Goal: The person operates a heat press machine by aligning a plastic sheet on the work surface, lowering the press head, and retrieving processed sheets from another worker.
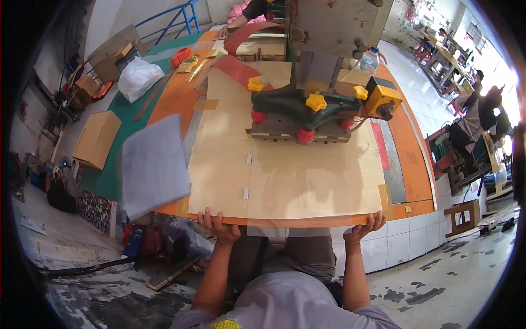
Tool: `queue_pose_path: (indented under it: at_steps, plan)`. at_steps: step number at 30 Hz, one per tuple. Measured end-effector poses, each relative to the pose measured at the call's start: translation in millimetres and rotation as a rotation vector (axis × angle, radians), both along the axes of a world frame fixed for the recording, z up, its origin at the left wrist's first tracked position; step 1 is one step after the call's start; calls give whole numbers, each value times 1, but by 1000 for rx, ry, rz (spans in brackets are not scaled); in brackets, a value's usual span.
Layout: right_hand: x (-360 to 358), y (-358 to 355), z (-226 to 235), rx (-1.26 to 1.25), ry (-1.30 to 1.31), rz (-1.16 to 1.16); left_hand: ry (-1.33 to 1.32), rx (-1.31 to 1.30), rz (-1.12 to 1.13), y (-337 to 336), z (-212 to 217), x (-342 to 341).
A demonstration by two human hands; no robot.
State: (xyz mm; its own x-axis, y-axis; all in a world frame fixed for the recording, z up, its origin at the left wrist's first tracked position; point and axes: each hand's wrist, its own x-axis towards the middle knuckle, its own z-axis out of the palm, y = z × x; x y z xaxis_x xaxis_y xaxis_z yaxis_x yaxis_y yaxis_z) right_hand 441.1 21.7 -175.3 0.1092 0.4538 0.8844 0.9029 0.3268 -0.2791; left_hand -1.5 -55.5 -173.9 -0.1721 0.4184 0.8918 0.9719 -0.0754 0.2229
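A wide tan sheet (290, 175) covers the orange worktable (416, 175) in front of me. My left hand (218, 225) rests on the table's near edge, fingers curled over it. My right hand (364, 226) grips the same edge further right. A thin clear sheet edge seems to lie under both hands, though I cannot tell if they hold it. A blurred grey-blue sheet (154, 164) hangs in the air at the table's left. Behind the tan sheet stands a green press machine (307, 107) with yellow and red knobs.
A yellow control box (382, 98) and a plastic bottle (368, 60) sit at the machine's right. A white bag (138, 77), a cardboard box (97, 138) and a green mat lie to the left. Other people work at far benches (471, 115). A wooden stool (463, 215) stands at right.
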Motion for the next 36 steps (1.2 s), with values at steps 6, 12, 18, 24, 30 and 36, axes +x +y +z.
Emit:
queue_pose_path:
  at_steps: [6, 12, 18, 24, 30, 36]
  plan:
    - [-7, -22, 38, -132, 1, 3, -12, -53, 11, -12, 21, 5]
    - [-3, -18, 130, -176, -14, 46, -170, -130, -33, -24, 88, 16]
    - [-26, 68, 211, -623, -134, 363, -234, -484, -233, 36, 180, -7]
    - [-26, 194, 164, -752, -260, 385, -34, -882, -210, 143, 175, -29]
    - [-37, 214, 149, -741, -39, 450, -140, -818, -399, 209, 131, -44]
    - [-27, 215, 154, -805, 65, 658, -278, -777, -501, 208, 146, -32]
